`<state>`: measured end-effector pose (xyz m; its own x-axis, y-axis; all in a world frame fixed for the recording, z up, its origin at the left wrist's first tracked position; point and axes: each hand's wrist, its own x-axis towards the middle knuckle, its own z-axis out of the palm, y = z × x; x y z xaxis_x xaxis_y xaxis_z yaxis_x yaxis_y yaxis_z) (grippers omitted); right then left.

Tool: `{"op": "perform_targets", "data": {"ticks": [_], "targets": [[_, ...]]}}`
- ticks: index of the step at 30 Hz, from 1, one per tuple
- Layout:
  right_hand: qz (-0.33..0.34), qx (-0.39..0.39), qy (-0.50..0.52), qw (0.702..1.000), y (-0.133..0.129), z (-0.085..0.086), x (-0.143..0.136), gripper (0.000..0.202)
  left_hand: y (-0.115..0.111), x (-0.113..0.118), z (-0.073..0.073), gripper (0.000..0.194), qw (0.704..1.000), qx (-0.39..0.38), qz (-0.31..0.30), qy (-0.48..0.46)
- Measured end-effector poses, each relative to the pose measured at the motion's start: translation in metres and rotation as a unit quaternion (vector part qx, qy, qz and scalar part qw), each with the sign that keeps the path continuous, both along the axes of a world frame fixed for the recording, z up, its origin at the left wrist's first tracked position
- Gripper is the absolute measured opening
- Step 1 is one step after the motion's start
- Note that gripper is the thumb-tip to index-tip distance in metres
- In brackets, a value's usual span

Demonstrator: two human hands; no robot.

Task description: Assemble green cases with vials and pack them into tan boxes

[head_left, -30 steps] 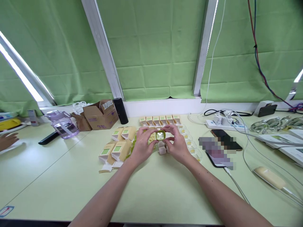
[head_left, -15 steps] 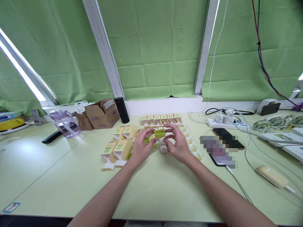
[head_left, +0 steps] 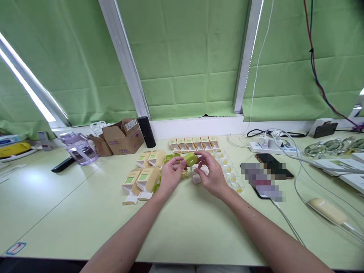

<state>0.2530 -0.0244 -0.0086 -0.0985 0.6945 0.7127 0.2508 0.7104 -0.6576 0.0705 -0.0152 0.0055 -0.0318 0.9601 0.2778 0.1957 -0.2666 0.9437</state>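
A small green case [head_left: 190,159] tilts in the air between a person's two bare hands, above a crowded surface [head_left: 176,235]. The left hand [head_left: 171,171] pinches its near-left end between thumb and fingers; the right hand [head_left: 212,172] curls narrowly at the other end, fingertips at the case, though whether they grip it cannot be told. The hold looks slight: if the left pinch slackens or the smooth shell twists, the case could slip, likely onto the pale blocks [head_left: 196,178] below and between the hands, or the yellow pieces [head_left: 185,174] beside them. Anything loose inside could spill too, though the interior is hidden. Just right of the right hand, clear cups [head_left: 234,181] stand close enough for a careless wrist to knock them. Left of the left hand, open cartons [head_left: 148,178] risk a nudge from a swinging forearm.
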Motion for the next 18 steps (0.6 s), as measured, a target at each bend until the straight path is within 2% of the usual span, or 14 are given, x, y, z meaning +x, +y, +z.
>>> {"op": "perform_targets", "data": {"ticks": [10, 18], "targets": [[-0.031, 0.017, -0.019, 0.999, -0.0024, 0.0020, -0.0004, 0.046, -0.0034, 0.0017, 0.0032, 0.051, 1.000, 0.007, -0.012, 0.010], [-0.044, 0.016, -0.026, 0.999, 0.0001, -0.0013, 0.0005, 0.053, 0.0019, -0.0016, -0.0032, 0.058, 1.000, 0.010, -0.002, 0.026]]}}
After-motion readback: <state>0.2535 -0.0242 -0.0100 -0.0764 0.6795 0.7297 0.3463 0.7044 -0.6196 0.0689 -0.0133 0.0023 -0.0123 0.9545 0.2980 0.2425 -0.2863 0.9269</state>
